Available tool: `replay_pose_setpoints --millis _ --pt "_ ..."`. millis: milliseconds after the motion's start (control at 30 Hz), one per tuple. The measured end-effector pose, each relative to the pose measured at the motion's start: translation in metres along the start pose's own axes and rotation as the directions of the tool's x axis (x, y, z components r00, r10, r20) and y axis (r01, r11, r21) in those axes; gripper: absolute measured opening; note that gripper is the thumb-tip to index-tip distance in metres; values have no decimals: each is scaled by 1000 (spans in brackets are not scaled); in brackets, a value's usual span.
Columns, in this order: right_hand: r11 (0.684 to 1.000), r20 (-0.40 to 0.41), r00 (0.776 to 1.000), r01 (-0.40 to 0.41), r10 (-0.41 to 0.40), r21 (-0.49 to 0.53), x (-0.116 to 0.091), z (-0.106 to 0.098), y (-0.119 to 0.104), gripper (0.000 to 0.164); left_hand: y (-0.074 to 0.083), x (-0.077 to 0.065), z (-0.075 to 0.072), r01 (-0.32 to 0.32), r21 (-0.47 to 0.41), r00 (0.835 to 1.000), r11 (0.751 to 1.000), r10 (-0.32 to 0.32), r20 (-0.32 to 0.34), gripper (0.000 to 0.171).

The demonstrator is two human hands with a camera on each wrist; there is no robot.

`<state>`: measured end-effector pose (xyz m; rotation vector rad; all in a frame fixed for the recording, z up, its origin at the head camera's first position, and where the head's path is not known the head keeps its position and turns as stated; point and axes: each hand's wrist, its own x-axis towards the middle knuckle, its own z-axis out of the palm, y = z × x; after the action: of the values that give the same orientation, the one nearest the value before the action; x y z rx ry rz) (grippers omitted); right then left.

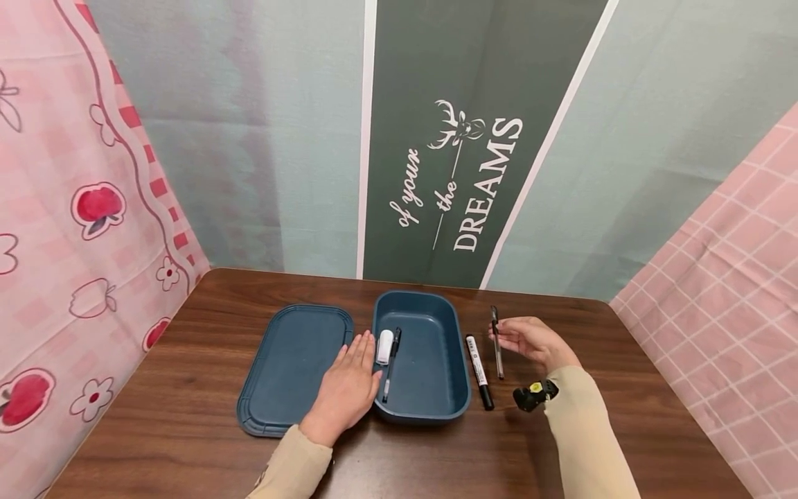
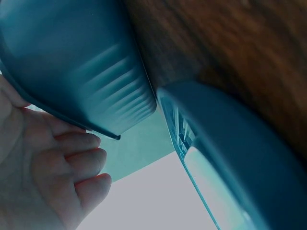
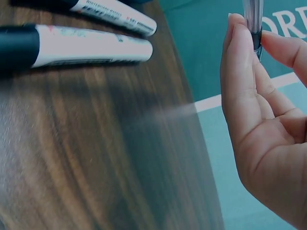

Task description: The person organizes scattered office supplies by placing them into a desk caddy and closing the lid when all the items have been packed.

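My left hand (image 1: 348, 380) lies with straight fingers over the left rim of a dark blue plastic box (image 1: 430, 367). In the left wrist view its fingers (image 2: 86, 163) touch the rim. Inside the box, along the left wall, are a small white object (image 1: 385, 346), its kind unclear, and a black-capped pen (image 1: 391, 367). Right of the box, my right hand (image 1: 530, 339) pinches a clear-barrelled pen with a black cap (image 1: 497, 346) between thumb and fingers. A black and white whiteboard marker (image 1: 479, 372) lies between box and hand; the right wrist view shows two markers (image 3: 91, 45).
The box's blue lid (image 1: 299, 367) lies flat on the wooden table (image 1: 424, 457), left of the box. A printed curtain (image 1: 312, 138) hangs behind the table's far edge. Pink cloths (image 1: 56, 291) hang at both sides.
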<state>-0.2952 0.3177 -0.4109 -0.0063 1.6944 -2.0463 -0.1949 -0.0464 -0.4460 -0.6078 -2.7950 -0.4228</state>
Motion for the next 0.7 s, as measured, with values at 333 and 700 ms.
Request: replay_pose_setpoints --millis 333,700 --pt "994 -25 1000 -13 10 -110 6 12 -7 30 -1 1 1 12 -10 1000 1000 -12 10 55" --pt "962 -110 994 -50 20 -268 18 48 -16 16 0 0 -1 19 -17 999 1000 -19 28 56"
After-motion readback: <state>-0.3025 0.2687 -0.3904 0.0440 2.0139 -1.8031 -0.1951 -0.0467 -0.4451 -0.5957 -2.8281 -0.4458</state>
